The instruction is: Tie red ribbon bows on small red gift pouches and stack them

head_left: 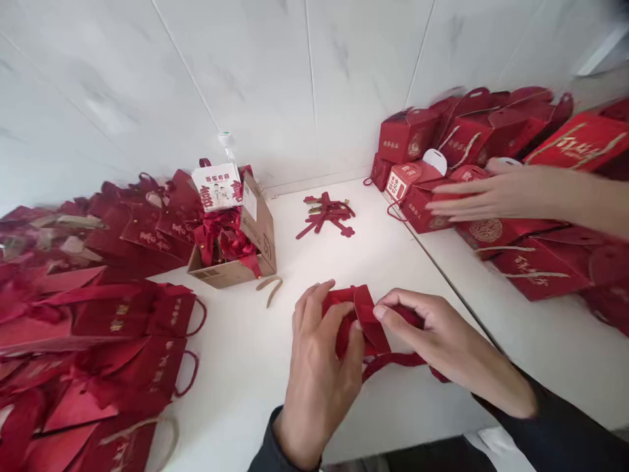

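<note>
A small red gift box [376,328] rests on the white table between my two hands. My left hand [324,351] grips it from the left, its fingers bent over the near top edge. On the other side, my right hand [422,328] pinches the right end of the box between thumb and forefinger. Part of the box is hidden by the fingers. A dark red ribbon [393,360] trails along the table below the box and passes under my right hand.
Red gift boxes [122,314] are stacked at left, more boxes [531,262] at right. A cardboard box [260,229] holds red ribbons and cards [216,187]. Felt strips [327,213] and a tan strip [270,286] lie on the table. Another person's hand [521,193] reaches in from the right.
</note>
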Action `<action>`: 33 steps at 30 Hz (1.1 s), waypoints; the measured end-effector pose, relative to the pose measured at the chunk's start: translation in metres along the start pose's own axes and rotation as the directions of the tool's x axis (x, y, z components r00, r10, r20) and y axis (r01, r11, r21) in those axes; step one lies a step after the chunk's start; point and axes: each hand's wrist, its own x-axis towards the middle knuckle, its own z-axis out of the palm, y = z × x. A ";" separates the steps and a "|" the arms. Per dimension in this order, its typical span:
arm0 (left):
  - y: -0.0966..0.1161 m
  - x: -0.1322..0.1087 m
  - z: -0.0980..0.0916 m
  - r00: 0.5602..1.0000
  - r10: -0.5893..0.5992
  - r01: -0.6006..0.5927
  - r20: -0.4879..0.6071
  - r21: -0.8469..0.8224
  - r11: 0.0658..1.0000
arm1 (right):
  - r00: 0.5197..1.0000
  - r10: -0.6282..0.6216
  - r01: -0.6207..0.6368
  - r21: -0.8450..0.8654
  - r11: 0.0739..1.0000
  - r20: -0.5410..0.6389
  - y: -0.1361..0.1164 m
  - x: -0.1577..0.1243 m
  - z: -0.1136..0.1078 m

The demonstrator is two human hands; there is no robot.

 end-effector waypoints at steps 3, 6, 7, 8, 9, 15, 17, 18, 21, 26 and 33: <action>0.002 0.001 0.004 0.999 -0.024 0.024 -0.022 -0.035 0.999 | 1.000 -0.002 0.003 -0.020 1.000 0.022 0.000 0.000 0.000; 0.004 0.001 0.004 0.997 -0.073 0.069 -0.032 -0.107 0.992 | 0.995 -0.092 0.088 -0.072 0.993 -0.041 0.003 0.001 0.000; 0.004 0.001 0.004 0.996 -0.088 0.084 -0.027 -0.139 0.987 | 0.984 -0.152 0.143 -0.104 0.984 -0.089 0.005 0.002 0.001; 0.004 0.001 0.003 0.995 -0.101 0.095 -0.021 -0.173 0.980 | 0.964 -0.229 0.208 -0.147 0.967 -0.139 0.006 0.003 0.002; 0.004 0.001 0.001 0.994 -0.110 0.104 -0.015 -0.208 0.973 | 0.933 -0.315 0.280 -0.197 0.940 -0.174 0.006 0.004 0.003; 0.006 -0.003 -0.006 0.983 -0.160 0.118 -0.086 -0.368 0.922 | 0.848 -0.528 0.495 -0.296 0.817 -0.040 -0.006 0.011 0.010; 0.007 -0.007 -0.005 0.975 -0.193 0.135 -0.110 -0.394 0.909 | 0.863 -0.504 0.481 -0.273 0.833 -0.018 -0.011 0.012 0.012; 0.007 -0.009 -0.004 0.971 -0.208 0.146 -0.121 -0.392 0.908 | 0.867 -0.498 0.476 -0.266 0.838 -0.018 -0.012 0.012 0.012; 0.006 -0.018 0.001 0.965 -0.206 0.154 -0.160 -0.289 0.945 | 0.883 -0.469 0.448 -0.260 0.856 -0.025 -0.013 0.012 0.013; 0.003 -0.029 0.004 0.925 -0.320 0.252 -0.204 -0.299 0.920 | 0.916 -0.400 0.377 -0.296 0.877 -0.018 -0.010 0.013 0.014; 0.003 -0.034 0.000 0.882 -0.441 0.313 -0.163 -0.497 0.809 | 0.905 -0.424 0.420 -0.253 0.871 0.043 -0.014 0.016 0.018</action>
